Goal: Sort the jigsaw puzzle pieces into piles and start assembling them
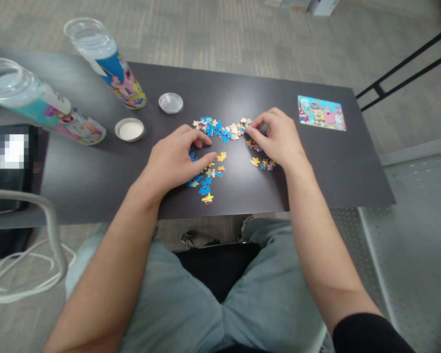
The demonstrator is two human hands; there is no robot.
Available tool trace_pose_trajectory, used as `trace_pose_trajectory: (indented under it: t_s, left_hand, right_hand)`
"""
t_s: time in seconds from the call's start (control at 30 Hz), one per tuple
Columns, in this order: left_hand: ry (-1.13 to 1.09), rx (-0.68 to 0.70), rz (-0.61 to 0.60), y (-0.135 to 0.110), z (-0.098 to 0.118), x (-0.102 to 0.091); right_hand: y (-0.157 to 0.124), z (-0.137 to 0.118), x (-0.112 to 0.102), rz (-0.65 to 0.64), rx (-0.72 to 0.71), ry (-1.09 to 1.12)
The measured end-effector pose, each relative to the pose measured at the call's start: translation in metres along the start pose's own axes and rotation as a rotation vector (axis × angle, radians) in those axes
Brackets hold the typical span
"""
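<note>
Small jigsaw puzzle pieces [226, 133] lie in a loose arc of blue, pink and cream across the dark table. My right hand [279, 137] reaches the arc's right end, thumb and index finger pinched on a puzzle piece [247, 128] that their tips mostly cover. Below that hand is a smaller group of yellow and mixed pieces [263, 163], partly hidden. My left hand [172, 159] rests on the left with thumb and fingers apart. It is over another group, where blue pieces [205, 184] and a yellow piece [221, 156] show beside the thumb.
A cartoon picture card [321, 113] lies at the table's right. Two clear tubes with cartoon labels, one nearer [55, 105] and one farther [112, 66], stand at the left. Beside them are two round lids [171, 103] [130, 130]. A black device [11, 166] and white cable [53, 230] occupy the far left.
</note>
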State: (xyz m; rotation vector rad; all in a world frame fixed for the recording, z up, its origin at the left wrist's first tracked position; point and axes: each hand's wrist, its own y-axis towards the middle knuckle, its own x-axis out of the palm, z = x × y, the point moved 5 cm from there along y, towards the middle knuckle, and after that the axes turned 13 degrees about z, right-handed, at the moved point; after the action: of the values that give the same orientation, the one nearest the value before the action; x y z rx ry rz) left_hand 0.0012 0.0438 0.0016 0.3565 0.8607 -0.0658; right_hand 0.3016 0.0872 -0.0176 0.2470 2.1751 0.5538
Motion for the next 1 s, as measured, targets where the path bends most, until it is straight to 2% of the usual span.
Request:
trace_pose_trajectory:
  t_s: [0.17,0.27,0.37,0.5,0.7,0.83,1.0]
  left_hand:
    - [-0.014,0.005,-0.001,0.000,-0.001,0.000]
    - [-0.015,0.001,-0.003,0.000,-0.001,0.000]
    - [-0.008,0.000,-0.003,-0.001,-0.001,-0.001]
    - [-0.005,0.001,-0.003,0.000,-0.001,-0.001]
    - [0.004,0.008,-0.002,-0.001,0.001,0.000]
    - [0.006,0.014,-0.001,-0.003,-0.001,0.001]
    - [-0.016,0.042,0.008,-0.004,-0.005,0.002]
  right_hand:
    - [0.001,0.025,-0.011,-0.016,0.079,0.123]
    - [0.002,0.044,-0.020,-0.012,0.082,0.055]
    - [0.002,0.051,-0.023,0.025,0.096,-0.048]
    - [0.004,0.037,-0.010,0.042,0.059,-0.046]
    - [0.009,0.015,0.015,-0.020,-0.023,-0.048]
    - [0.013,0.009,0.015,-0.052,-0.030,-0.063]
    - [0.017,0.010,0.005,-0.002,0.013,-0.002]
